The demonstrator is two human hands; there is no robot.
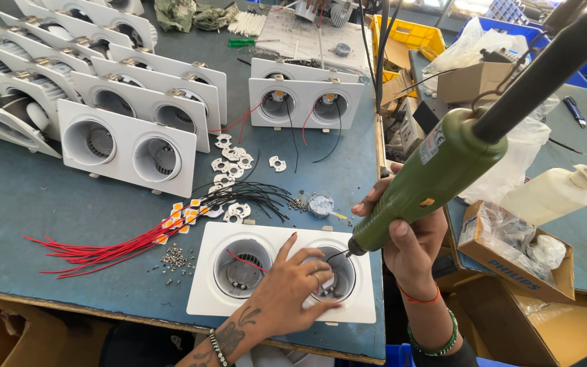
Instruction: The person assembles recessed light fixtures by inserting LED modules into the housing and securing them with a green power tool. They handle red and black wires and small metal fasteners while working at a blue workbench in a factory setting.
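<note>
**A:** Where is the fixture being worked on?

**B:** The white twin-hole downlight housing [281, 272] lies flat at the near edge of the blue worktable [28, 204], face up, with two round wells side by side.

**A:** And the left hand?

**B:** The left hand [293, 285] rests on top of the housing, fingers [317, 275] spread apart and laid over the rim of the right-hand well. The index finger points up between the two wells. It presses flat rather than gripping anything.

**A:** The right hand?

**B:** The right hand [409, 234] is wrapped tight around a green electric screwdriver [433, 173], fingers closed on its body. The tool slants down to the left, and its tip sits just at the upper rim of the right well, close beside the left fingertips. I cannot tell whether the bit touches a screw.

**A:** What lies in the wells?

**B:** A short red wire [244, 261] crosses the left well. The right well is mostly covered by the fingers.

**A:** Around it?

**B:** Just behind the housing, a bundle of red wires [103, 251] and black wires [253, 196] fans out, with a small pile of screws [174, 258] to the left. White bracket rings [229, 160] are scattered farther back. Rows of finished housings [127, 146] stand tilted at the far left, and a cardboard box [518, 261] sits to the right, off the table.
</note>
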